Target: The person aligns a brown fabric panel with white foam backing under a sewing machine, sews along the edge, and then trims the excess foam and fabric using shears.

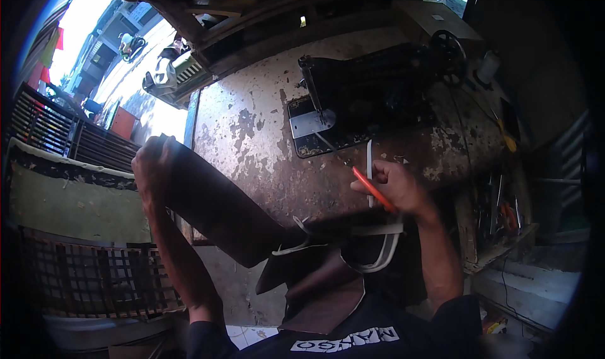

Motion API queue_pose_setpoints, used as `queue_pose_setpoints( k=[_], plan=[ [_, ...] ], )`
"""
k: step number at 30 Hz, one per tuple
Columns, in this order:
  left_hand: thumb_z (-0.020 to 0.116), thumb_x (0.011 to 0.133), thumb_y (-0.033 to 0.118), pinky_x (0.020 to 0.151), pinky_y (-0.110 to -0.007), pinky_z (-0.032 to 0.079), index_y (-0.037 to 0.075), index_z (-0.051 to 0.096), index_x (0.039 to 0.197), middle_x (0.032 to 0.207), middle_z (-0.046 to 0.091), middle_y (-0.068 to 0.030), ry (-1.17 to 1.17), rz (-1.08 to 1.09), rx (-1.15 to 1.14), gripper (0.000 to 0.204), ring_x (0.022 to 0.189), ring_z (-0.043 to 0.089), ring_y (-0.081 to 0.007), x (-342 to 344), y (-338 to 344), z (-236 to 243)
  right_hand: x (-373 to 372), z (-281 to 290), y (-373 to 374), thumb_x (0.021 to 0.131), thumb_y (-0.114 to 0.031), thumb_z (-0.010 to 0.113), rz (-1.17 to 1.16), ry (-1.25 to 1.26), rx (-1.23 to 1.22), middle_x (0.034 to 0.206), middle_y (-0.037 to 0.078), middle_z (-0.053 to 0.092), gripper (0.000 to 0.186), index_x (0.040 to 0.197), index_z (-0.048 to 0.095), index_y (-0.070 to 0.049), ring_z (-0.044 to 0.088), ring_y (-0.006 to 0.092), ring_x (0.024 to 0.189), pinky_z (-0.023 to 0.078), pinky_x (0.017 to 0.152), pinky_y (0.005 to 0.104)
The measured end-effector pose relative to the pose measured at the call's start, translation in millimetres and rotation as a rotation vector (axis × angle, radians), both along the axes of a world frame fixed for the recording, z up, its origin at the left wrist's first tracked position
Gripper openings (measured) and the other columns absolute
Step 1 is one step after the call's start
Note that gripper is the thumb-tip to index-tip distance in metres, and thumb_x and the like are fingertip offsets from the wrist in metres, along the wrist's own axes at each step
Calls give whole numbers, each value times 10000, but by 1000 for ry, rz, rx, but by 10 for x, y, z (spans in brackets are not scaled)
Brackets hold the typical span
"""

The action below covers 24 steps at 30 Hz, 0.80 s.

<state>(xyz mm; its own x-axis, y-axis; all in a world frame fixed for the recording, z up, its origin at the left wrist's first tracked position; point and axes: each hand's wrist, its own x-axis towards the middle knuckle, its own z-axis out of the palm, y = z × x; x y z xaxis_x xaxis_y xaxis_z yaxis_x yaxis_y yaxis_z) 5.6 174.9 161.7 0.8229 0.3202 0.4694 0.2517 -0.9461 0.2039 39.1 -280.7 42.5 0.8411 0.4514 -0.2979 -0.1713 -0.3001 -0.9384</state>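
At the left, my left hand (154, 167) is closed on the upper end of a long dark brown sheet of leather-like material (217, 198), which slopes down toward my lap. My right hand (397, 185), over the table's front edge, is closed around an orange-handled tool (373, 187) with a thin metal end pointing toward the sewing machine. Its exact kind does not show. A narrow white strip (370, 157) stands upright at the same fingers. Reddish-brown pieces (324, 286) lie over my lap, and a pale edging strip (387, 252) curls beside them below my right hand.
A black sewing machine (378, 81) with a handwheel (447, 49) stands on the worn table (236, 116). A cardboard box (435, 22) sits behind it. Tools stand in a wooden rack (504, 201) at the right. Slatted wooden panels (94, 148) line the left side, toward a bright street.
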Motion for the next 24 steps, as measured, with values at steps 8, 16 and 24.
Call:
queue_pose_setpoints(
  k=[8, 16, 24],
  plan=[
    [623, 1052, 357, 614, -313, 413, -38, 635, 814, 668, 572, -57, -39, -305, -352, 461, 646, 531, -110, -258, -108, -219, -180, -8, -192, 937, -302, 785, -416, -733, -383, 706, 135, 620, 296, 981, 678, -30, 663, 375, 693, 539, 692, 467],
    [599, 1086, 292, 602, -275, 283, -28, 590, 678, 652, 487, 10, -301, -287, -674, 519, 625, 417, -65, -1077, 206, -398, -1092, -1706, -162, 883, -344, 737, -109, -656, -866, 1170, 263, 710, 420, 1094, 704, 17, 692, 463, 1030, 561, 898, 536],
    [521, 1111, 217, 662, -344, 281, -6, 498, 639, 622, 433, -28, -450, -338, -522, 523, 684, 360, -131, -1526, 205, 17, -1218, -2424, 1934, 865, -110, 621, 585, 0, 127, 1005, 190, 755, 171, 963, 723, -13, 725, 380, 966, 557, 797, 477]
  ],
)
